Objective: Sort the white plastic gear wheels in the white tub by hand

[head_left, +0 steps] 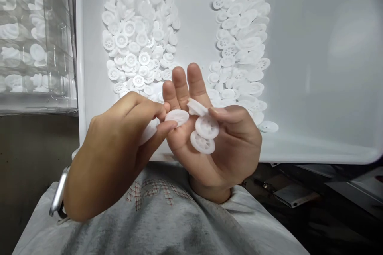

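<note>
My left hand (119, 147) pinches a small white plastic gear (177, 116) between thumb and forefinger, with another white piece (148, 133) tucked under its fingers. My right hand (218, 139) is palm up just beside it, thumb folded over, holding three white gear wheels (205, 131) on its fingers. Both hands hover over the near edge of a white tray (299, 87). Inside the tray lie two heaps of white gears: a left heap (139, 32) and a right heap (242, 40).
A clear plastic blister tray (36, 40) holding white parts stands at the left. One loose gear (268, 126) lies near the white tray's front. Grey sweater fabric (167, 215) fills the bottom. A dark bench with metal parts (293, 195) is at the lower right.
</note>
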The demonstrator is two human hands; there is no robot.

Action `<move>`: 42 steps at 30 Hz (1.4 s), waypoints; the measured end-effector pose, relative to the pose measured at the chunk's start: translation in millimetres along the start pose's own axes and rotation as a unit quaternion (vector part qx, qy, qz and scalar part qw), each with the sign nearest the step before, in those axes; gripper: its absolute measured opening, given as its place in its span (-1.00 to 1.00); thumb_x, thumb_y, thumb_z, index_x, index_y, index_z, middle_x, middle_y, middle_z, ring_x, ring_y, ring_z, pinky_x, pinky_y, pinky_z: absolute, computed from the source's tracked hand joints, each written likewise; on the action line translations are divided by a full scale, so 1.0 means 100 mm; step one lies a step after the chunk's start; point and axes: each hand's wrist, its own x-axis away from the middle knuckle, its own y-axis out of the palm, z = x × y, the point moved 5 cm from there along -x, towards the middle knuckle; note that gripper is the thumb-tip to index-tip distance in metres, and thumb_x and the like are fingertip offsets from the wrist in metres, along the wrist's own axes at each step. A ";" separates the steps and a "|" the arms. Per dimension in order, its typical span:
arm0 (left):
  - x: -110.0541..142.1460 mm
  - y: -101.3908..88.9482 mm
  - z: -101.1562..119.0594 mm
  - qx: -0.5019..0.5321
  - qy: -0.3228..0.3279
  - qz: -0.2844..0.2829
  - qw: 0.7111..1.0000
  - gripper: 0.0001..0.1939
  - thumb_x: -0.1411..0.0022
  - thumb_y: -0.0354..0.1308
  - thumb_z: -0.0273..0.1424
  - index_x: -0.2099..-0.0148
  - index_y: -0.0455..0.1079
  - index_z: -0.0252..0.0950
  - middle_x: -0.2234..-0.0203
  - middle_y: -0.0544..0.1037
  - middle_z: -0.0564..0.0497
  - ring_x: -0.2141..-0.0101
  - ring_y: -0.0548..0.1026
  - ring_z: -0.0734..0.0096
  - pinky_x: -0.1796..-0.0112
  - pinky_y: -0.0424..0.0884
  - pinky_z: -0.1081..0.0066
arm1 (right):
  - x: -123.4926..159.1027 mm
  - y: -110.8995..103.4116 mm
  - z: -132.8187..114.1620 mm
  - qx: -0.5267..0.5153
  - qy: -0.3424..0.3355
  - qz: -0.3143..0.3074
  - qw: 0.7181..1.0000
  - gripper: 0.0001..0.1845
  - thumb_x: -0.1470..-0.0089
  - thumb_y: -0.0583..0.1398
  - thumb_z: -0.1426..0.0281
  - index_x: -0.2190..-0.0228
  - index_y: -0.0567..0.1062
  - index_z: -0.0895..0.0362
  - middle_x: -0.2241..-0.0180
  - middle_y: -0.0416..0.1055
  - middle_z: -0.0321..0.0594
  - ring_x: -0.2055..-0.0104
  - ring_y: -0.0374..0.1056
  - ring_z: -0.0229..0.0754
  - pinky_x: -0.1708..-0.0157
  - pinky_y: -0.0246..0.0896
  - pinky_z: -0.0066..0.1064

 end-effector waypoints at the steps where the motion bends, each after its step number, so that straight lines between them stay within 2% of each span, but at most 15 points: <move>1: 0.00 0.01 -0.01 0.004 -0.002 -0.009 1.000 -0.85 -0.35 0.19 -0.26 0.22 0.46 -0.22 0.31 0.62 0.13 0.36 0.57 0.56 0.43 0.36 0.51 | 0.00 0.00 -0.01 0.009 -0.005 0.016 1.000 -0.59 0.02 0.07 0.44 0.17 0.55 -0.10 0.06 0.55 -0.60 -0.12 0.42 -0.39 -0.03 0.42 -0.48; 4: 0.01 0.03 -0.04 0.010 -0.005 -0.017 1.000 -0.83 -0.35 0.19 -0.25 0.25 0.45 -0.23 0.31 0.61 0.13 0.38 0.57 0.53 0.46 0.35 0.48 | 0.01 -0.02 0.00 0.024 -0.011 0.057 0.998 -0.58 0.08 0.11 0.48 0.19 0.56 -0.12 -0.01 0.52 -0.55 -0.22 0.36 -0.31 -0.07 0.43 -0.39; 7: 0.00 0.05 -0.06 0.011 -0.014 -0.033 0.999 -0.81 -0.35 0.19 -0.25 0.25 0.46 -0.26 0.34 0.60 0.11 0.41 0.56 0.53 0.46 0.35 0.47 | 0.02 -0.01 0.01 0.024 -0.015 0.053 0.998 -0.55 0.12 0.14 0.50 0.20 0.56 -0.15 -0.03 0.51 -0.58 -0.25 0.32 -0.29 -0.08 0.40 -0.43; 10: 0.00 0.05 -0.05 0.037 -0.012 -0.047 0.998 -0.82 -0.36 0.18 -0.27 0.25 0.48 -0.26 0.34 0.60 0.11 0.40 0.57 0.56 0.42 0.39 0.49 | 0.02 0.00 0.01 0.019 -0.023 0.032 0.999 -0.55 0.08 0.14 0.50 0.18 0.56 -0.16 -0.02 0.52 -0.61 -0.22 0.35 -0.35 -0.06 0.38 -0.49; 13: 0.01 0.06 -0.04 0.063 -0.018 -0.065 0.996 -0.84 -0.37 0.17 -0.28 0.24 0.49 -0.23 0.32 0.60 0.14 0.37 0.56 0.60 0.36 0.41 0.53 | 0.02 0.01 -0.01 0.025 -0.037 0.027 0.999 -0.58 -0.01 0.09 0.51 0.18 0.55 -0.16 0.01 0.52 -0.67 -0.15 0.40 -0.40 -0.04 0.40 -0.46; 19: 0.03 0.10 -0.04 0.079 -0.033 -0.083 0.993 -0.82 -0.37 0.17 -0.27 0.23 0.50 -0.23 0.32 0.61 0.13 0.35 0.58 0.59 0.33 0.45 0.53 | 0.02 0.03 -0.05 0.034 -0.050 0.041 0.997 -0.57 -0.04 0.01 0.50 0.22 0.54 -0.16 0.09 0.54 -0.77 -0.05 0.45 -0.46 0.00 0.40 -0.48; 23: 0.01 0.09 -0.03 0.101 -0.036 -0.079 0.991 -0.83 -0.36 0.18 -0.29 0.25 0.49 -0.26 0.34 0.61 0.12 0.27 0.60 0.56 0.29 0.46 0.53 | 0.04 0.01 -0.06 0.041 -0.052 0.046 0.997 -0.56 0.03 0.01 0.46 0.22 0.53 -0.17 0.07 0.54 -0.71 -0.12 0.42 -0.36 0.01 0.43 -0.40; 27: 0.01 0.11 -0.03 0.093 -0.081 -0.104 0.987 -0.83 -0.38 0.14 -0.33 0.27 0.48 -0.25 0.37 0.59 0.15 0.30 0.56 0.62 0.27 0.42 0.55 | 0.05 0.01 -0.05 0.027 -0.046 0.016 0.998 -0.47 0.15 0.05 0.47 0.16 0.50 -0.20 0.00 0.51 -0.71 -0.21 0.36 -0.33 -0.11 0.38 -0.36; 32: 0.01 0.12 -0.01 0.105 -0.090 -0.113 0.984 -0.84 -0.38 0.14 -0.34 0.24 0.49 -0.25 0.37 0.58 0.18 0.37 0.49 0.70 0.29 0.37 0.58 | 0.05 0.00 -0.03 -0.018 -0.046 0.010 0.999 -0.38 0.24 0.09 0.52 0.10 0.49 -0.18 0.00 0.51 -0.66 -0.18 0.38 -0.34 -0.13 0.38 -0.48; 35: 0.01 0.13 -0.02 0.108 -0.094 -0.118 0.983 -0.82 -0.39 0.13 -0.32 0.27 0.48 -0.25 0.39 0.58 0.18 0.38 0.48 0.69 0.30 0.36 0.56 | 0.05 0.00 -0.03 -0.019 -0.055 0.011 0.998 -0.34 0.27 0.09 0.52 0.09 0.48 -0.19 -0.02 0.50 -0.65 -0.20 0.37 -0.32 -0.16 0.37 -0.44; 42: 0.02 0.16 0.01 0.128 -0.083 -0.128 0.980 -0.83 -0.39 0.13 -0.35 0.27 0.46 -0.26 0.42 0.54 0.20 0.39 0.44 0.73 0.31 0.34 0.61 | 0.04 0.00 -0.05 -0.024 -0.085 -0.006 0.996 -0.35 0.27 0.06 0.51 0.10 0.48 -0.16 0.02 0.51 -0.67 -0.16 0.39 -0.41 -0.09 0.38 -0.54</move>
